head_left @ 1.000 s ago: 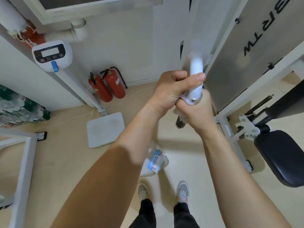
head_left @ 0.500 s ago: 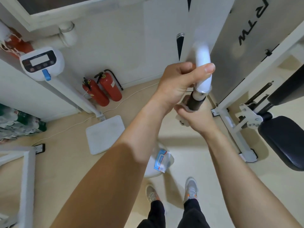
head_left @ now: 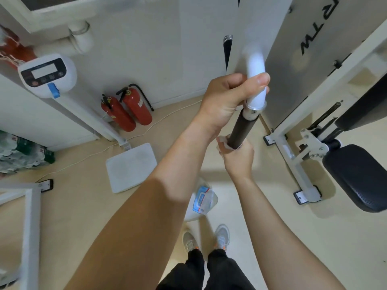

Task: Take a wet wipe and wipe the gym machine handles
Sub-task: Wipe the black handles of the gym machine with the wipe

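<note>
A white bar (head_left: 256, 68) curves down from above and ends in a black handle grip (head_left: 240, 127) below a metal collar. My left hand (head_left: 226, 99) is closed around the white bar just above the collar. My right hand (head_left: 237, 154) is wrapped around the lower end of the black grip with a white wet wipe (head_left: 222, 144) pressed against it; a bit of the wipe shows between the fingers. A wet wipe pack (head_left: 202, 200) with a blue label lies on the floor below my arms.
The white machine frame (head_left: 293, 155) and a black padded seat (head_left: 360, 176) stand to the right. Two red fire extinguishers (head_left: 127, 110) lean at the wall. A body scale with a console (head_left: 47, 74) and floor plate (head_left: 130, 166) stands left. My feet (head_left: 206, 237) are below.
My right hand has slid down the handle with the wipe, baring the black grip below the collar. My left hand has kept its hold on the white bar.
</note>
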`<action>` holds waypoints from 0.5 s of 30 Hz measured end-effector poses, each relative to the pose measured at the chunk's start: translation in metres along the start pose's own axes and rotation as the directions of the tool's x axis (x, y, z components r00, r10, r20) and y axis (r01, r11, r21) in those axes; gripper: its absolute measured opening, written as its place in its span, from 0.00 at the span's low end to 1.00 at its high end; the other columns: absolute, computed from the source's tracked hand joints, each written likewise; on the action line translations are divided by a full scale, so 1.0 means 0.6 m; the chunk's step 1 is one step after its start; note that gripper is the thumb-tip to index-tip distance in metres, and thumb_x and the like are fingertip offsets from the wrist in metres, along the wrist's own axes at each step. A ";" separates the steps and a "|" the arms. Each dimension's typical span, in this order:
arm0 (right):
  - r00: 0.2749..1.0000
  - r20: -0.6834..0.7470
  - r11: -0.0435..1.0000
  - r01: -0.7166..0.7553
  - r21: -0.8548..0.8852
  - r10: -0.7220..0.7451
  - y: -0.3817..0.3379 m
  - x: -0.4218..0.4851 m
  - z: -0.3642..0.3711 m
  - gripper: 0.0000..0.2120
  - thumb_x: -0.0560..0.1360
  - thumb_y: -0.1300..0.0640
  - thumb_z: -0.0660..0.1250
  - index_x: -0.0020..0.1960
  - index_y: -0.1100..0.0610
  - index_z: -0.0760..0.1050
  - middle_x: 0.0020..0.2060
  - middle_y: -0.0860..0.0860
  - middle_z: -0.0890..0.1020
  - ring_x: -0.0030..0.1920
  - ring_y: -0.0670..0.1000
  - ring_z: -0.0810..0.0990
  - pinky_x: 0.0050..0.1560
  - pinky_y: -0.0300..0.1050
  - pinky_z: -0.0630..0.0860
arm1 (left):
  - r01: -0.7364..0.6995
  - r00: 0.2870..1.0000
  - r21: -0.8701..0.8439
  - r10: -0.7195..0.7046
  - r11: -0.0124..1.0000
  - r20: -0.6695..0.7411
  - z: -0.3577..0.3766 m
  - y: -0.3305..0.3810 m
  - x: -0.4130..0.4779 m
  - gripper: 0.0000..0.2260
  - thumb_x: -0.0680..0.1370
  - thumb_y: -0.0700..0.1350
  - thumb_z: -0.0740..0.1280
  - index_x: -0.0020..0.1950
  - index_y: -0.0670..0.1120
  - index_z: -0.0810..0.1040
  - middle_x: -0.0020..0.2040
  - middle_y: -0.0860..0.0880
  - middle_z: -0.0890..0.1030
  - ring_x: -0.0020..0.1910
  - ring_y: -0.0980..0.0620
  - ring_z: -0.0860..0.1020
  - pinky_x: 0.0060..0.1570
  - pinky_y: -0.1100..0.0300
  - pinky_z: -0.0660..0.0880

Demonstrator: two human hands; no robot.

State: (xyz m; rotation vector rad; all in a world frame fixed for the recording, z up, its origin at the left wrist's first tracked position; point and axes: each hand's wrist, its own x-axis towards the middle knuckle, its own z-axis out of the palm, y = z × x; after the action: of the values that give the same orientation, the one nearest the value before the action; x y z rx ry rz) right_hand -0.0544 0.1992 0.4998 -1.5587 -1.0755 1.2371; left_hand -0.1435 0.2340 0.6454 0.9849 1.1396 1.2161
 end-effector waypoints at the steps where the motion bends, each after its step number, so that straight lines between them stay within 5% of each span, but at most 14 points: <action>1: 0.998 0.012 0.998 -0.056 0.008 0.056 0.005 -0.008 -0.005 0.06 0.71 0.61 0.73 0.41 0.56 0.75 0.33 0.56 0.81 0.32 0.53 0.78 0.33 0.49 0.76 | 0.005 1.000 -0.004 -0.005 1.000 0.003 0.000 0.000 -0.004 0.26 0.64 0.57 0.74 0.45 0.34 0.82 0.41 0.46 0.85 0.37 0.53 0.80 0.42 0.62 0.75; 4: 0.970 0.038 0.971 -0.240 0.003 0.240 0.025 -0.039 -0.016 0.06 0.73 0.67 0.66 0.43 0.56 0.74 0.36 0.56 0.81 0.32 0.54 0.81 0.30 0.46 0.77 | 0.033 0.999 -0.010 -0.033 0.999 0.019 0.004 0.001 -0.015 0.14 0.69 0.53 0.74 0.39 0.41 0.81 0.43 0.40 0.84 0.37 0.52 0.80 0.43 0.61 0.76; 7: 0.909 0.183 0.911 -0.397 0.112 0.374 0.021 -0.084 -0.009 0.06 0.77 0.68 0.63 0.45 0.60 0.75 0.38 0.61 0.79 0.34 0.57 0.79 0.31 0.43 0.73 | 0.062 0.993 -0.021 -0.059 0.998 0.104 -0.024 0.003 -0.033 0.13 0.74 0.55 0.70 0.42 0.44 0.81 0.46 0.39 0.84 0.43 0.49 0.82 0.48 0.59 0.78; 11: 0.852 0.388 0.810 -0.485 0.330 0.351 -0.049 -0.132 0.051 0.10 0.83 0.58 0.59 0.51 0.63 0.76 0.41 0.62 0.81 0.37 0.58 0.79 0.34 0.44 0.74 | 0.100 0.993 0.159 -0.110 0.982 0.051 -0.151 -0.022 -0.065 0.09 0.81 0.50 0.67 0.50 0.46 0.82 0.49 0.48 0.86 0.45 0.54 0.82 0.46 0.60 0.75; 15: 0.867 0.393 0.735 -0.479 0.480 0.308 -0.108 -0.135 0.136 0.16 0.84 0.53 0.55 0.59 0.64 0.75 0.52 0.65 0.82 0.44 0.62 0.81 0.39 0.51 0.78 | 0.160 0.978 0.299 -0.192 0.941 0.081 -0.274 -0.054 -0.103 0.06 0.78 0.41 0.72 0.55 0.45 0.81 0.45 0.52 0.82 0.37 0.59 0.80 0.36 0.65 0.76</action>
State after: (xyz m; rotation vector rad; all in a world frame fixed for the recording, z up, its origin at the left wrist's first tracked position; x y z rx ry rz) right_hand -0.1535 0.1479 0.5702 -1.1811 -0.4509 1.9251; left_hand -0.2988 0.1644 0.5914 1.1284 1.3141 0.8545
